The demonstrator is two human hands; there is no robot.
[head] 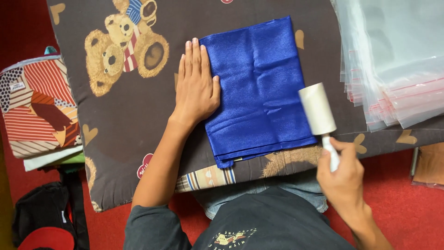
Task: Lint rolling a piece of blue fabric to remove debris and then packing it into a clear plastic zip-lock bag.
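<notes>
We have the folded blue satin cloth (259,88) lying flat on the dark brown mat (115,139) printed with teddy bears and hearts, its long edges running away from us and its near corner hanging slightly past the mat's front edge. Our left hand (196,85) lies spread and flat, palm down, on the cloth's left border, fingers together and pointing away, gripping nothing. Our right hand (344,169) is wrapped around the white handle of the lint roller (317,109), whose pale drum sits at the cloth's right edge, touching or just above it; we cannot tell which. To roll this well, we judge that the flat hand should keep the slippery fabric pinned while the drum travels in straight, overlapping passes away from that anchor, so the satin is drawn smooth and not bunched. Light, even pressure should suit the creases near the lower middle, and the dangling near corner probably wants care so it does not lift with the sticky sheet. To the right, a stack of clear zip bags (393,69) overlaps the mat, apart from the cloth. At far left sits a striped patterned bag (37,106), with a black bag (41,217) below it on the red floor (402,213).
</notes>
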